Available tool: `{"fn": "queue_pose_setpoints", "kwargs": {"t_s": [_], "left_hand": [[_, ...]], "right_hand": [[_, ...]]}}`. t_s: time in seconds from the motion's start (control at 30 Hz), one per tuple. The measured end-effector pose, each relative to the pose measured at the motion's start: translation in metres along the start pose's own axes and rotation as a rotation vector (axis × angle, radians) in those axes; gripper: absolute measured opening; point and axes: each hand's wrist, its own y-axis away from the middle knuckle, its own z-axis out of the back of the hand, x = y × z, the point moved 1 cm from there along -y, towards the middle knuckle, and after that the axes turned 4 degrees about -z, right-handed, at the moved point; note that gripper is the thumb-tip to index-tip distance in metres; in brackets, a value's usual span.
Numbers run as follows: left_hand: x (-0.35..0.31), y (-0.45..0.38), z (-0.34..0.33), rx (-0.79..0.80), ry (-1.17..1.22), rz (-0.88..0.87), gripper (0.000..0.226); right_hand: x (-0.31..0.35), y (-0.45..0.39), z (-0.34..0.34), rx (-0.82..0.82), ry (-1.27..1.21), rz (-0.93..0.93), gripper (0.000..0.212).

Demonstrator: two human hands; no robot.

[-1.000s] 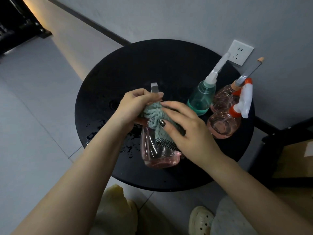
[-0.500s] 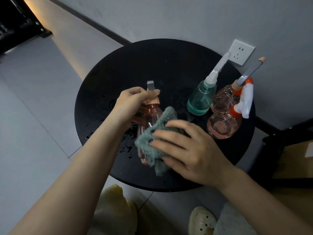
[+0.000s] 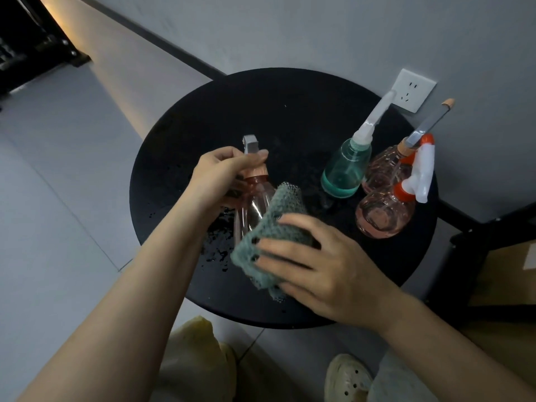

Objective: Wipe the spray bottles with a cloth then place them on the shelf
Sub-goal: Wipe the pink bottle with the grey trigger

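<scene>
The pink spray bottle (image 3: 253, 203) is held above the round black table (image 3: 179, 158), long axis leaning neck-up away from the person; the left hand (image 3: 220, 177) grips its neck from the left. The right hand (image 3: 316, 265), fingers curled round the green cloth (image 3: 272, 227), presses it to the bottle's right flank, so the bottle lies just left of that grip; likely the wiping runs along the body.
</scene>
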Motion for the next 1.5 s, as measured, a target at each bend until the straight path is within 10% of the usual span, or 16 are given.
{"fn": "queue_pose_setpoints", "kwargs": {"t_s": [0.17, 0.47, 0.8, 1.2, 1.5], "left_hand": [[-0.006, -0.001, 0.004, -0.017, 0.041, -0.008, 0.027], [0.001, 0.002, -0.012, 0.05, -0.055, -0.02, 0.032], [-0.004, -0.007, 0.015, -0.027, 0.073, 0.08, 0.025], [0.002, -0.001, -0.007, 0.131, 0.034, -0.002, 0.027], [-0.004, -0.005, 0.007, 0.076, 0.169, 0.026, 0.016]], "right_hand": [[-0.007, 0.005, 0.0, -0.059, 0.002, 0.05, 0.029], [-0.01, -0.027, -0.004, -0.164, -0.487, -0.59, 0.043], [-0.013, 0.011, -0.003, -0.029, -0.145, -0.034, 0.042], [-0.023, -0.027, -0.001, -0.235, -0.746, -0.566, 0.039], [-0.008, 0.0, 0.002, -0.203, -0.392, -0.211, 0.035]]}}
